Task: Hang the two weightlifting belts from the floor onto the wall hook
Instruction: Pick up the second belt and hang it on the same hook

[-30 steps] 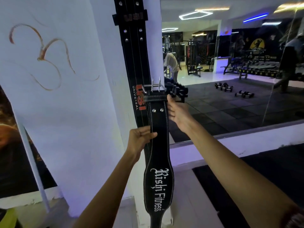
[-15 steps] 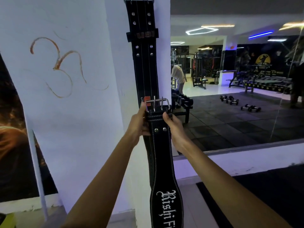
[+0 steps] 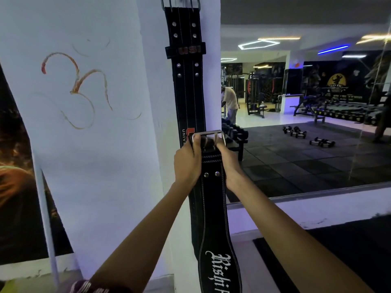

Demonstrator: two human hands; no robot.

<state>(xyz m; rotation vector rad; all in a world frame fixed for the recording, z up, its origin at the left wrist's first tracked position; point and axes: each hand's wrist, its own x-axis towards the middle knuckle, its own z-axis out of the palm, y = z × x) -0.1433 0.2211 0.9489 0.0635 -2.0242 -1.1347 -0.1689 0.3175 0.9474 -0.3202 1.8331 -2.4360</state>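
A black USI belt (image 3: 187, 85) hangs flat against the white pillar, its metal buckle (image 3: 179, 3) at the very top edge of the view; the hook itself is not visible. In front of it I hold a second black belt (image 3: 213, 212) with white "Rishi Fitness" lettering, upright, its silver buckle (image 3: 211, 136) at the top. My left hand (image 3: 187, 161) grips the buckle end from the left, thumb over the frame. On the buckle's right side my right hand (image 3: 229, 163) grips the same end. The belt's lower part runs out of view at the bottom.
The white pillar (image 3: 95, 144) bears a red drawn symbol; a dark poster (image 3: 19, 187) lies at the left. To the right a large wall mirror (image 3: 306, 134) shows gym floor mats, dumbbells, racks and a person in a white shirt. A black mat (image 3: 349, 250) covers the floor at the lower right.
Both hands have closed on the buckle end and raised the second belt up along the hanging one. The view has tilted upward, bringing the hanging belt's top buckle into sight.
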